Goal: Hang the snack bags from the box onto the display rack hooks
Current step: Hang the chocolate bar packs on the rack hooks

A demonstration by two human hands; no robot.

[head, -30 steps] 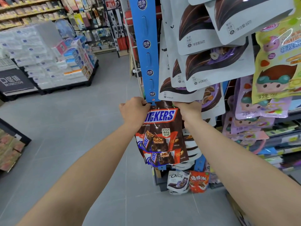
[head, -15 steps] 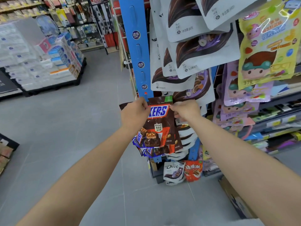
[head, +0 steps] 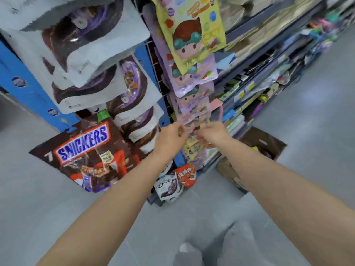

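Pastel snack bag (head: pixel 192 148) sits low in the column of cartoon-printed packs, and both our hands are at its top edge; the left hand (head: pixel 171 137) pinches it with curled fingers (head: pixel 181 129), and the right hand (head: pixel 213 134) seems to do the same from the other side; blur hides the hook, so we cannot tell whether the hole is over it yet; to the left a Snickers bag (head: pixel 86 150) hangs from the blue display rack (head: pixel 28 89) with no hand on it, which we take as a finished hang; above it white chocolate bags (head: pixel 92 73) crowd the hooks, and a yellow cartoon bag (head: pixel 192 31) tops the pastel column; a Dove bag (head: pixel 169 186) and a red bag (head: pixel 185 174) show at the rack's foot; the cardboard box (head: pixel 263 143) stands open on the floor to the right, its contents dark and unclear; we judge the rack largely stocked, with this pack and whatever the box holds left.
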